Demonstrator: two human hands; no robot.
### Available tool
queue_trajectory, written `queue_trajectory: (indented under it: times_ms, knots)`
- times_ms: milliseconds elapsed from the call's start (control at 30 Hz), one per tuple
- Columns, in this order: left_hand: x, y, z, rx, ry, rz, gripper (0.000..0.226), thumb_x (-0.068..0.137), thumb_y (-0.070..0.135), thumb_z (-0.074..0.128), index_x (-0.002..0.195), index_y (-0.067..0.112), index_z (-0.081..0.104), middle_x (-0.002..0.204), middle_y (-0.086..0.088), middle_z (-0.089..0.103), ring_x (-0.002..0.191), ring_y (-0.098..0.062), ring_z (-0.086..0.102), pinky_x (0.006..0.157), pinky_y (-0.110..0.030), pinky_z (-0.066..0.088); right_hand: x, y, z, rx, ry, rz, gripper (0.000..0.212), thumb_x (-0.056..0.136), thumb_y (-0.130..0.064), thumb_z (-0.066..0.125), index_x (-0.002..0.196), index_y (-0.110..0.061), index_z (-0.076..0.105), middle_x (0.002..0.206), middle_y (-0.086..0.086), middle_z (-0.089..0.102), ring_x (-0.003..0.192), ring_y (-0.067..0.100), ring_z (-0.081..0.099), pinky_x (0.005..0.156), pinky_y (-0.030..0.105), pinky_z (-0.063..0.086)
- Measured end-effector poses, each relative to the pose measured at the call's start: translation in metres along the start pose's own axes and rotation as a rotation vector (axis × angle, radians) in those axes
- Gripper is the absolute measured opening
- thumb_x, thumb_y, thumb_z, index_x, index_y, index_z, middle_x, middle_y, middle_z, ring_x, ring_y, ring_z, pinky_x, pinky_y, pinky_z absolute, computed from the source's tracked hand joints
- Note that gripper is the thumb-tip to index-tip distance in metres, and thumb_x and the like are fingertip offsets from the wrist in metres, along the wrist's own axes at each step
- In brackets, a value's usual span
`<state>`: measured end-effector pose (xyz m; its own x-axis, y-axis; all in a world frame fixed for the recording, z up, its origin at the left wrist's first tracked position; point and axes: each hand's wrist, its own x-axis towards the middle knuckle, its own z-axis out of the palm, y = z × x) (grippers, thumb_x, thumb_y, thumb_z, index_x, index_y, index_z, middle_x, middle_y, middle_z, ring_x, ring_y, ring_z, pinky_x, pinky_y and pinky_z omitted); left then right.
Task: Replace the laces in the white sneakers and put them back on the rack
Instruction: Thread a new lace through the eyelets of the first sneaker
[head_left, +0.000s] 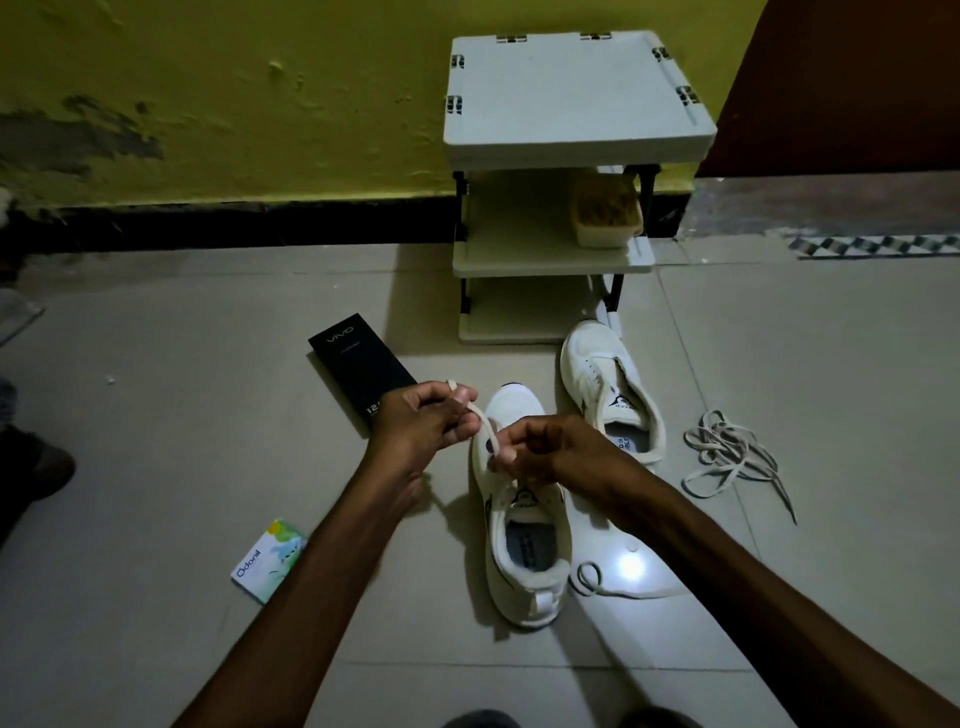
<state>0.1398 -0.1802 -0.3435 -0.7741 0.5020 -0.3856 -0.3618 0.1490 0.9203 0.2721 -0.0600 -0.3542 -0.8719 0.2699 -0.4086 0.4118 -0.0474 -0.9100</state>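
A white sneaker (524, 551) stands on the floor tiles, toe pointing away from me. Over its front, my left hand (421, 426) and my right hand (540, 449) each pinch the same cream lace (485, 428), which runs between them. A loose end of lace (589, 577) curls on the floor to the right of the heel. The second white sneaker (610, 389) lies beyond, unlaced, close to the rack. The white three-shelf rack (571, 140) stands against the yellow wall. A tangle of loose laces (727, 457) lies on the floor at the right.
A black phone box (358, 369) lies left of the sneakers, partly under my left hand. A small green and white packet (267, 561) lies near my left forearm. A cream tub (605, 213) sits on the rack's middle shelf. Dark shapes fill the left edge.
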Motion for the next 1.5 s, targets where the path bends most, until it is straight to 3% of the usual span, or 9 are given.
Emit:
queue_trajectory:
  times_ms: [100,233,367,433,567,867,1000,1167,1500]
  knots:
    - [0.000,-0.002,0.000,-0.010,0.000,-0.019,0.008,0.093,0.005,0.061,0.089,0.001,0.067,0.077,-0.008,0.067,0.055,-0.005,0.066,0.056,-0.013,0.053,0.001,0.002,0.001,0.006,-0.004,-0.006,0.013,0.089,-0.012,0.068,0.102,-0.009,0.072,0.097,0.004,0.076,0.094,0.016,0.069,0.082,0.024,0.053]
    - [0.000,-0.003,0.001,-0.031,0.074,-0.032,0.005,0.093,0.009,0.063,0.090,0.004,0.064,0.086,-0.013,0.067,0.062,-0.011,0.066,0.055,-0.015,0.052,0.003,0.004,0.005,0.101,0.055,-0.010,0.010,0.092,-0.008,0.064,0.096,-0.003,0.072,0.086,0.011,0.074,0.072,0.014,0.065,0.062,0.018,0.051]
    - [-0.002,-0.012,-0.001,0.525,0.380,0.321,0.034,0.088,0.021,0.071,0.111,0.019,0.047,0.118,-0.005,0.053,0.097,-0.016,0.056,0.075,-0.023,0.044,0.009,0.010,0.002,0.052,0.170,-0.015,0.022,0.097,0.004,0.050,0.095,0.001,0.072,0.077,0.012,0.070,0.066,0.015,0.064,0.066,0.024,0.056]
    - [-0.005,-0.014,0.002,0.646,0.178,0.519,0.025,0.093,0.019,0.063,0.114,0.020,0.050,0.119,0.003,0.055,0.106,-0.010,0.054,0.084,-0.022,0.043,0.009,0.009,0.001,0.012,0.183,-0.021,0.030,0.097,0.009,0.045,0.095,-0.001,0.072,0.079,0.015,0.072,0.072,0.021,0.067,0.075,0.030,0.058]
    - [-0.002,-0.023,0.012,0.691,-0.233,0.316,0.010,0.097,0.025,0.055,0.105,0.023,0.060,0.098,0.005,0.069,0.093,-0.006,0.064,0.075,-0.019,0.049,0.008,0.003,-0.001,-0.058,0.292,-0.041,0.020,0.091,0.013,0.051,0.101,0.000,0.062,0.082,0.028,0.069,0.074,0.032,0.071,0.078,0.047,0.060]
    - [-0.001,-0.029,0.011,0.689,-0.360,0.252,0.007,0.089,0.015,0.070,0.082,0.015,0.072,0.073,-0.005,0.072,0.062,-0.014,0.069,0.065,-0.024,0.056,0.005,0.002,-0.002,-0.156,0.417,-0.074,0.011,0.098,-0.022,0.056,0.097,-0.012,0.053,0.068,0.013,0.071,0.057,0.026,0.071,0.065,0.047,0.061]
    - [0.001,-0.027,0.007,0.772,-0.351,0.189,0.015,0.094,0.017,0.062,0.082,0.015,0.071,0.075,-0.002,0.072,0.065,-0.013,0.071,0.066,-0.023,0.054,0.001,0.007,-0.004,-0.199,0.424,-0.032,0.017,0.099,-0.011,0.050,0.090,-0.008,0.064,0.075,0.010,0.070,0.067,0.029,0.072,0.070,0.049,0.060]
    - [0.007,-0.030,0.000,0.842,-0.281,0.230,0.013,0.089,0.019,0.065,0.080,0.019,0.074,0.086,0.009,0.073,0.075,0.004,0.059,0.065,-0.008,0.040,-0.015,0.024,0.007,-0.847,0.355,0.001,0.026,0.081,-0.043,0.071,0.092,-0.020,0.071,0.084,-0.003,0.071,0.080,0.016,0.067,0.074,0.029,0.052]
    - [0.001,-0.052,0.015,0.805,-0.325,0.216,0.011,0.079,0.014,0.072,0.078,0.023,0.079,0.082,0.012,0.075,0.081,0.014,0.062,0.075,-0.003,0.043,-0.013,0.042,-0.001,-0.677,0.441,0.026,0.009,0.078,-0.014,0.068,0.071,-0.009,0.071,0.067,0.009,0.067,0.066,0.020,0.062,0.047,0.016,0.033]
